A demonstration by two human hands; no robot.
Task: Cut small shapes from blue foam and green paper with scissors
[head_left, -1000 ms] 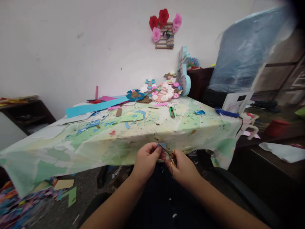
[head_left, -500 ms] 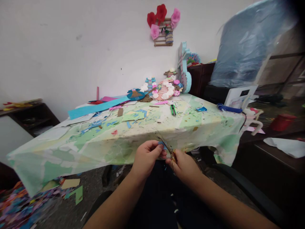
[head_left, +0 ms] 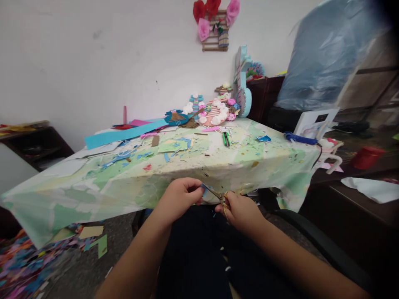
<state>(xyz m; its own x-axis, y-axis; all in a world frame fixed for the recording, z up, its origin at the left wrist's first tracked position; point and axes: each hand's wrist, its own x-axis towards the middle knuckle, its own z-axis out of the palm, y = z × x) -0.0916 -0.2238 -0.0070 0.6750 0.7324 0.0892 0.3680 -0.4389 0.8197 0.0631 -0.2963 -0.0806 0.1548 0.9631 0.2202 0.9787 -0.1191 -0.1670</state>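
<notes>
Over my lap, in front of the table edge, my left hand point(head_left: 182, 197) pinches a small piece of blue paper point(head_left: 204, 188) between thumb and fingers. My right hand point(head_left: 241, 211) is closed around the gold handles of a pair of scissors point(head_left: 222, 197). The scissor blades point left and reach the blue paper beside my left fingertips. Whether they are cutting into it I cannot make out. Most of the paper is hidden behind my fingers.
A table with a patterned cloth point(head_left: 137, 187) carries paper scraps, a long blue strip point(head_left: 124, 135), a green cutter point(head_left: 226, 139) and several decorated stick crafts point(head_left: 213, 114). At its right lies a blue glue gun point(head_left: 301, 138). Colourful scraps point(head_left: 31, 265) cover the floor at left.
My left hand has shifted left with the blue paper. The scissors have swung from steeply raised to a flatter angle, their tips at the paper. The view has tilted slightly down.
</notes>
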